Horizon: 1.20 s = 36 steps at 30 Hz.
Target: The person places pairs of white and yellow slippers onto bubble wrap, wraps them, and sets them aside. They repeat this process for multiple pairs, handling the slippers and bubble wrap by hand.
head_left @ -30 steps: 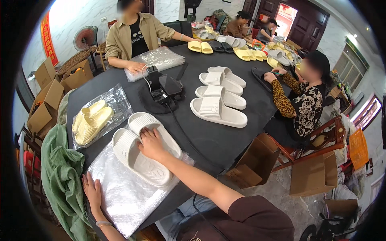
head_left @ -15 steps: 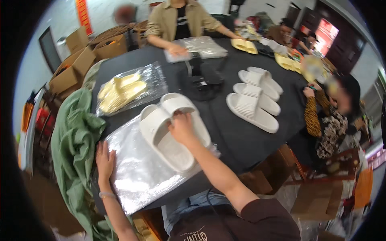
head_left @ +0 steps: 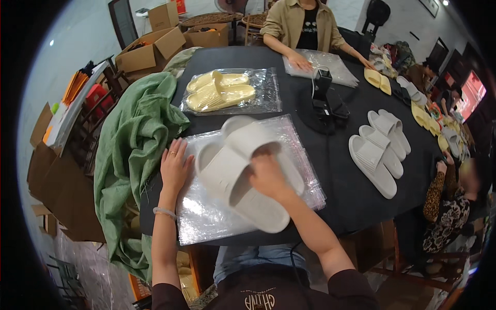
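Observation:
A pair of light grey-white slide slippers (head_left: 223,170) lies tilted over a stack of clear plastic bags (head_left: 201,227) at the table's near edge. My right hand (head_left: 268,175) grips the pair where the two straps meet, its fingertips hidden under the straps. Flat on the left border of the bags rests my left hand (head_left: 176,165), fingers stretched out and holding nothing. Just beyond, a yellow pair of slippers (head_left: 222,95) sits inside a clear bag (head_left: 268,88).
Green cloth (head_left: 129,124) drapes over the table's left side. A black stand-like device (head_left: 323,98) occupies the middle, with white slippers (head_left: 374,160) to its right. Across the table, a person (head_left: 299,31) touches plastic bags (head_left: 330,70) and yellow slippers (head_left: 378,81). Cardboard boxes (head_left: 150,49) stand behind.
The view has swung left, so the table appears farther right. The grey-white slippers look turned and slightly blurred under my right hand. My left hand stays flat at the bags' edge.

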Available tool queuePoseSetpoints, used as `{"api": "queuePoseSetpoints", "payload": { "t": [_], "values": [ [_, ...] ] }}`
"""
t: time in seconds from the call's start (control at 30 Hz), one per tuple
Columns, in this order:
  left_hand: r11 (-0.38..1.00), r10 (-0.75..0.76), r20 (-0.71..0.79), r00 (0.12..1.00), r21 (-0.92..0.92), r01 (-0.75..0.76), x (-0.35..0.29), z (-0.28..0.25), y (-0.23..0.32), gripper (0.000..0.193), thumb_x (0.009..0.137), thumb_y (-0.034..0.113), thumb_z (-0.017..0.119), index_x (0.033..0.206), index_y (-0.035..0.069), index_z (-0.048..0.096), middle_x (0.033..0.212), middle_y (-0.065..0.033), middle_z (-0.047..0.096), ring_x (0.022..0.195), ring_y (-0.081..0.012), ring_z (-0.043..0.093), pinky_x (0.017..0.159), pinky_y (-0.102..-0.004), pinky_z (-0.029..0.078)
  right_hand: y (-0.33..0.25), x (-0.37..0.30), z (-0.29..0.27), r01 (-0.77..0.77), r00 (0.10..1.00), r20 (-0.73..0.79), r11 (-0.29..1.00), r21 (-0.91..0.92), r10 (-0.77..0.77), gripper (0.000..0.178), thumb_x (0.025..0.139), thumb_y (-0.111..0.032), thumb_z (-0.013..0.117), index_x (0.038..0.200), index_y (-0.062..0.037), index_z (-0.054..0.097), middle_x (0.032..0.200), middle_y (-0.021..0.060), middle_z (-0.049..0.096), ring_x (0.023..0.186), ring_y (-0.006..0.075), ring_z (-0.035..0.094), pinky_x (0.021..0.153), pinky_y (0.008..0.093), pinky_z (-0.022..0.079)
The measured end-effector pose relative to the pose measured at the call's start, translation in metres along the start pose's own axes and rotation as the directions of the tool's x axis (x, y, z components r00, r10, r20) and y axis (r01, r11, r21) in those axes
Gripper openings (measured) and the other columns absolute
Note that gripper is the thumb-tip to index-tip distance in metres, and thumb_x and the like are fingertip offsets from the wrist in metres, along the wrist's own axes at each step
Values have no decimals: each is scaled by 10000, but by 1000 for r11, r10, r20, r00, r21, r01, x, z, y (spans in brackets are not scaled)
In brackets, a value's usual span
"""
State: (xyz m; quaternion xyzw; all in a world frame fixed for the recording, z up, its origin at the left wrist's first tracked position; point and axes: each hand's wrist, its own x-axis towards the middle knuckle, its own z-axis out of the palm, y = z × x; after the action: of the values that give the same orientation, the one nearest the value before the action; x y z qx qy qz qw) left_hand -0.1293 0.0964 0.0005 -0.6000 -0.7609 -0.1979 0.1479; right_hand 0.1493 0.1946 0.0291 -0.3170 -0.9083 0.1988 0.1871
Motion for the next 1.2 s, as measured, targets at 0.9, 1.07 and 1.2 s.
{"api": "queuePoseSetpoints", "payload": {
  "t": [0.9, 1.07, 1.2],
  "values": [
    [957, 45, 311, 949, 260, -130, 10, -17, 23, 551, 920, 288, 457, 1384, 15, 339, 1480, -154, 259, 1374, -294, 230, 1102, -442, 206, 31, -25, 3, -170, 980, -116, 984, -49, 163, 472, 832, -265, 535, 1220, 3, 523, 1264, 146, 515, 1261, 255, 401, 1090, 513, 178],
    [976, 126, 370, 920, 119, -182, 19, -23, 70, 546, 931, 247, 427, 1394, -13, 301, 1490, -167, 226, 1387, -307, 189, 1110, -447, 177, 32, -27, 9, -151, 973, -190, 983, -102, 130, 416, 846, -253, 532, 1172, 7, 533, 1290, 132, 496, 1242, 257, 415, 1093, 501, 189],
    [993, 112, 420, 901, -76, -88, 12, -6, 72, 517, 948, 214, 350, 1415, 5, 273, 1505, -169, 182, 1399, -320, 143, 1116, -465, 138, 31, -27, 6, -156, 963, -231, 987, -44, 142, 446, 845, -254, 538, 1206, 9, 531, 1264, 130, 518, 1257, 255, 400, 1079, 509, 199]
  ]
}}
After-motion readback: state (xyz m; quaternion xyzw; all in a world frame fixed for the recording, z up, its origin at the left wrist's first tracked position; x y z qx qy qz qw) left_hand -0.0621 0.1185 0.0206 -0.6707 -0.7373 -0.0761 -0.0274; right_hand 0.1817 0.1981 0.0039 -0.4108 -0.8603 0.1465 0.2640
